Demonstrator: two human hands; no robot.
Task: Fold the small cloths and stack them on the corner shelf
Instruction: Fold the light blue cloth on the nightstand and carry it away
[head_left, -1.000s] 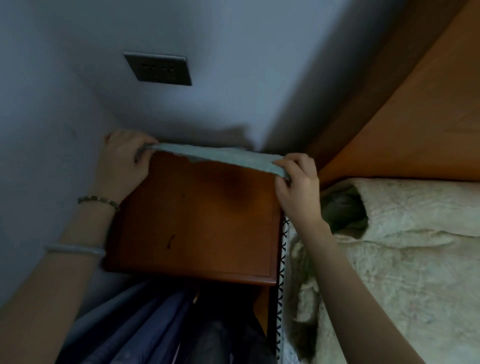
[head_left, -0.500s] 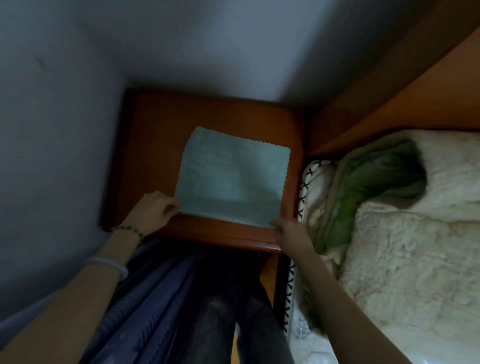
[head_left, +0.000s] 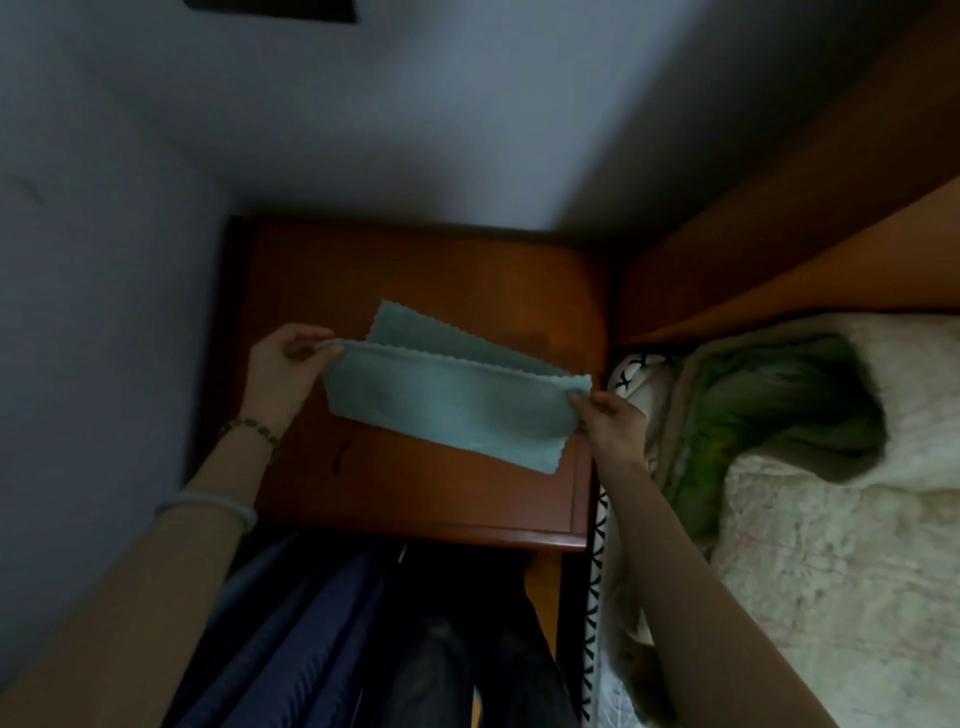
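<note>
A small pale green cloth (head_left: 447, 405) with scalloped edges lies over the wooden corner shelf (head_left: 415, 493). Its near half is lifted and curls toward the far half, which rests flat on the wood. My left hand (head_left: 283, 371) pinches the raised edge at its left corner. My right hand (head_left: 608, 421) pinches the same edge at its right corner. The raised fold hides the middle of the cloth.
Grey walls (head_left: 104, 260) close the shelf in at the back and left. A bed with a cream blanket (head_left: 831, 519) and green bedding (head_left: 753, 395) lies to the right, under a wooden headboard (head_left: 779, 234). Dark hanging clothes (head_left: 337, 649) sit below the shelf's front edge.
The cloth was first held stretched above the shelf, then laid flat on it. Now both hands have lifted its near edge and carried it toward the far edge.
</note>
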